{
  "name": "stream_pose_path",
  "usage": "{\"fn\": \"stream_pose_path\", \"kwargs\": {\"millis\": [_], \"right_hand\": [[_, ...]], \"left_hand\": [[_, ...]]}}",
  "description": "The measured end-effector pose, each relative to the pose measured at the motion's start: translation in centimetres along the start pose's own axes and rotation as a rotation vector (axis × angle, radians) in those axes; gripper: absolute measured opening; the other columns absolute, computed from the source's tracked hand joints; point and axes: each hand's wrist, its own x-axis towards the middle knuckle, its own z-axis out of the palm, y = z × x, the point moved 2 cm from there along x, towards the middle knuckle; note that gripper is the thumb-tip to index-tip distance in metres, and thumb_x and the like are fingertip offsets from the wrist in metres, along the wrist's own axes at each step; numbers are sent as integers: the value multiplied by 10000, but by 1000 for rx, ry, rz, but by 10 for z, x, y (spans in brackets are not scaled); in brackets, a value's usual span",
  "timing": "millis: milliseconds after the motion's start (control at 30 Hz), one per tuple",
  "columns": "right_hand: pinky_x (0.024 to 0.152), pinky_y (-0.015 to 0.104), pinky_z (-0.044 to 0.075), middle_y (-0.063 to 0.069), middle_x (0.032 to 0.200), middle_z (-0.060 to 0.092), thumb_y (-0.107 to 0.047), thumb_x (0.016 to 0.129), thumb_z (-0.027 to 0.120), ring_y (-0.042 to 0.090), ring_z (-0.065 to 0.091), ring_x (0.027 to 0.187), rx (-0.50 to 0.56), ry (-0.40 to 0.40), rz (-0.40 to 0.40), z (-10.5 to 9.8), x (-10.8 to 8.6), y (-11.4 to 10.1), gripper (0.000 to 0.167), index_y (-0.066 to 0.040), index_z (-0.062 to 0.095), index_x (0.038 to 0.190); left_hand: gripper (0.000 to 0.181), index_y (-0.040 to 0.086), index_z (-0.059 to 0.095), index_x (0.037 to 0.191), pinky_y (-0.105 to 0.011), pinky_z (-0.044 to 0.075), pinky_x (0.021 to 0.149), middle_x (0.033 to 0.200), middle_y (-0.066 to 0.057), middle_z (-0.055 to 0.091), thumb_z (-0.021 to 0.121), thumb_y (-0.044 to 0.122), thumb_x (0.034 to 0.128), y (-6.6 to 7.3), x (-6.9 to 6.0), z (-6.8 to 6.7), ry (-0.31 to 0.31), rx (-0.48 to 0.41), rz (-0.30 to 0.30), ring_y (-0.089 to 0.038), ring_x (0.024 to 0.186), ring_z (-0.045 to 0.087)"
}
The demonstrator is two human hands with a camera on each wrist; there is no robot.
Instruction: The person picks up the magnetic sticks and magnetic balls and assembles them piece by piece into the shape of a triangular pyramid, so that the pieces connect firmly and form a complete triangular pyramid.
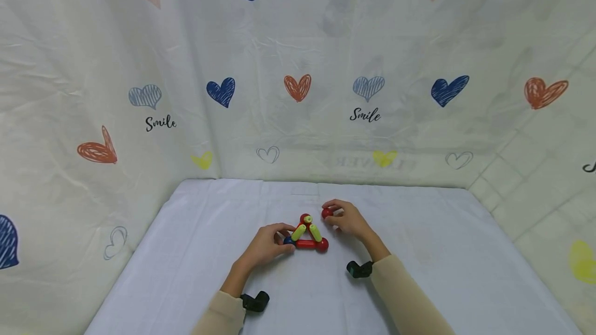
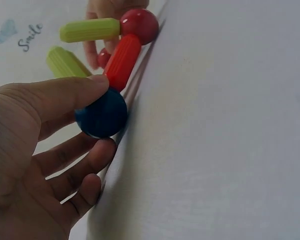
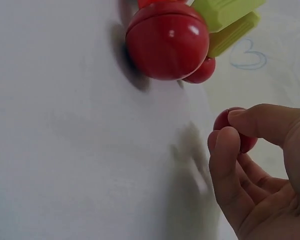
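Observation:
A small frame of balls and rods stands on the white cloth. Its base shows a red rod point(image 1: 306, 244) between a blue ball point(image 2: 102, 114) and a red ball point(image 1: 322, 245). Yellow-green rods point(image 1: 299, 232) slant upward from the corners, and another red ball point(image 1: 304, 218) sits at the far corner. My left hand point(image 1: 269, 243) grips the blue ball at the frame's left corner between thumb and fingers. To the right of the frame and apart from it, my right hand point(image 1: 346, 218) pinches a loose red ball point(image 3: 246, 142) between thumb and fingertips.
White cloth covers the table point(image 1: 419, 252), whose far edge meets a hanging sheet point(image 1: 326, 138) printed with hearts and "Smile". Each wrist wears a black camera, the left one point(image 1: 255, 302) and the right one point(image 1: 359, 270) both close above the cloth.

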Motion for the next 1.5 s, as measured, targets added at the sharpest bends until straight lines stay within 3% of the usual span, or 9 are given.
{"fn": "stream_pose_path", "kwargs": {"millis": [233,400,667,933,1500], "right_hand": [[610,331,591,111,1235,644,-137,944,733,279,656,937,80,-46,-57,-4,-14,-20,396,-129,641,1329],[607,338,587,94,1225,677,-177,943,738,367,653,979,105,-78,-117,-6,-24,-39,367,-185,657,1301],[578,352,573,86,1223,675,-168,947,733,296,655,911,96,-131,-191,-2,-35,-62,339,-213,665,1276],[540,298,519,55,1170,676,-160,936,746,228,613,814,44,-148,-211,4,-37,-68,309,-222,690,1233],[579,311,548,52,1233,661,-163,934,745,183,615,845,-55,-141,-257,12,-36,-64,350,-144,680,1277]], "left_hand": [[436,226,692,1280,-247,495,726,1101,7,699,827,265,867,1,0,0,-3,1,-9,-124,855,596],[439,222,689,1287,-245,495,733,1109,4,695,822,270,872,-1,1,0,-10,1,-12,-124,865,592],[446,210,684,1297,-254,504,753,1119,-5,699,817,284,878,-2,1,1,-19,3,-2,-124,878,596],[446,208,683,1303,-256,510,774,1115,2,699,812,287,884,-1,0,0,-19,-2,7,-120,888,600],[446,207,679,1312,-268,513,784,1107,12,696,806,272,889,0,2,0,-23,-3,-7,-131,893,604]]}}
